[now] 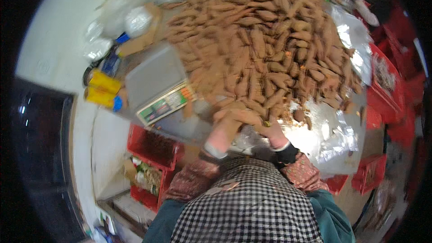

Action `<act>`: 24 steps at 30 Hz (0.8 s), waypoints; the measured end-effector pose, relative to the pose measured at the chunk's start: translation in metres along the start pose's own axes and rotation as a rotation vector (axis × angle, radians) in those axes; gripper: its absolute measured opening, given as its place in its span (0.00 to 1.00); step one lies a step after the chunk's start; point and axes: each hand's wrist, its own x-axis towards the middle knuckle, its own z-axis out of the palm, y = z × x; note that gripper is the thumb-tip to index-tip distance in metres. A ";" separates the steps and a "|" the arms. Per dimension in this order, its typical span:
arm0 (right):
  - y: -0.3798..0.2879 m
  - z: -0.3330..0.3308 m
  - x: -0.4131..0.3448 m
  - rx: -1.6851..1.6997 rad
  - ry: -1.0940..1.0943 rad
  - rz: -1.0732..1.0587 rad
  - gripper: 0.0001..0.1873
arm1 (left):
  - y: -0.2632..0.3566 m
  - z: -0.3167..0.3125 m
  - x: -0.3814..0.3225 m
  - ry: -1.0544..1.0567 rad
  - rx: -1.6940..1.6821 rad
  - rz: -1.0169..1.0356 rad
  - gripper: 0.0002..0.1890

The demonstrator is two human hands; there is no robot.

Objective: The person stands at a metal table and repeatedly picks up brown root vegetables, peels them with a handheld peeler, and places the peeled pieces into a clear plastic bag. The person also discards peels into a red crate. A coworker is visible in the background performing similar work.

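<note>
My left hand (224, 131), in a soiled pinkish glove, is at the near edge of a large heap of brown sweet potatoes (263, 44). My right hand (275, 133), gloved likewise, is close beside it, fingers turned inward. Between the two lies an elongated tan shape; blur hides whether it is a sweet potato or my left fingers. A small yellow-green thing (266, 124) shows at my right fingers, too blurred to name. Below the hands is crumpled clear plastic (248, 140). Orange-brown scraps (288, 116) lie to the right.
A digital scale (153, 72) stands at left, beside yellow rolls (103, 89) and bundled clear plastic (138, 20). Clear plastic bags (337, 141) lie on the table (344, 165) at right. Red crates (153, 143) stand below the left edge; another red crate (384, 84) is at right.
</note>
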 end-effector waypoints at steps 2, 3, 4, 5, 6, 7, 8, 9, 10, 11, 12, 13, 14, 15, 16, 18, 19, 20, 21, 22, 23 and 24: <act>-0.001 0.000 0.000 -0.166 -0.042 0.050 0.33 | -0.019 -0.001 0.002 -0.132 0.130 -0.159 0.10; 0.002 -0.003 -0.001 -0.259 -0.038 0.088 0.32 | -0.028 -0.002 -0.001 -0.191 -0.036 -0.313 0.10; 0.006 -0.008 -0.006 -0.399 0.011 0.170 0.32 | -0.042 -0.002 0.005 -0.270 0.412 -0.179 0.11; 0.011 -0.015 -0.010 -0.415 0.052 0.047 0.32 | -0.051 0.000 -0.002 -0.311 0.396 -0.202 0.10; 0.018 -0.025 -0.017 -0.366 0.143 0.052 0.31 | -0.062 0.000 -0.004 -0.287 0.190 -0.289 0.13; 0.026 -0.034 -0.024 -0.286 0.221 -0.050 0.31 | -0.073 0.002 -0.010 -0.100 -0.588 -0.586 0.17; 0.031 -0.053 -0.039 -0.246 0.391 0.094 0.31 | -0.085 0.004 -0.012 -0.005 -1.114 -0.640 0.22; 0.035 -0.071 -0.057 -0.199 0.533 0.257 0.30 | -0.095 0.005 -0.016 0.078 -1.298 -0.711 0.27; 0.037 -0.092 -0.073 -0.171 0.638 0.162 0.29 | -0.108 0.003 -0.016 -0.173 -1.050 -0.542 0.31; 0.035 -0.112 -0.092 -0.172 0.772 0.076 0.28 | -0.120 0.002 -0.015 -0.327 -0.915 -0.409 0.35; 0.034 -0.129 -0.113 0.117 1.009 -0.093 0.25 | -0.131 -0.002 -0.019 -0.289 -1.003 -0.449 0.36; 0.024 -0.155 -0.145 0.116 1.123 -0.127 0.23 | -0.140 -0.007 -0.023 -0.250 -1.119 -0.471 0.36; 0.012 -0.179 -0.178 0.118 1.332 -0.015 0.21 | -0.149 -0.011 -0.029 -0.096 -1.073 -0.559 0.33; 0.000 -0.201 -0.207 0.132 1.426 -0.155 0.21 | -0.158 -0.018 -0.032 -0.218 -1.023 -0.570 0.32; -0.013 -0.221 -0.235 0.103 1.557 -0.315 0.21 | -0.165 -0.024 -0.036 -0.326 -1.031 -0.576 0.31; -0.036 -0.250 -0.282 0.130 1.564 -0.574 0.22 | -0.170 -0.035 -0.051 -0.529 -0.033 -0.336 0.29; -0.045 -0.259 -0.299 0.145 1.606 -0.559 0.22 | -0.169 -0.038 -0.056 -0.531 0.343 -0.255 0.30; -0.050 -0.266 -0.306 0.191 1.513 -0.528 0.21 | -0.170 -0.038 -0.060 -0.482 0.333 -0.244 0.30; -0.054 -0.272 -0.309 0.229 1.484 -0.484 0.21 | -0.168 -0.037 -0.063 -0.419 0.079 -0.279 0.31; -0.051 -0.274 -0.302 0.202 1.479 -0.390 0.20 | -0.167 -0.035 -0.063 -0.319 -0.640 -0.362 0.31; -0.048 -0.273 -0.293 0.126 1.430 -0.350 0.20 | -0.167 -0.031 -0.060 -0.273 -0.994 -0.378 0.32; -0.040 -0.273 -0.274 0.109 1.406 -0.299 0.18 | -0.165 -0.031 -0.059 -0.317 -1.148 -0.251 0.32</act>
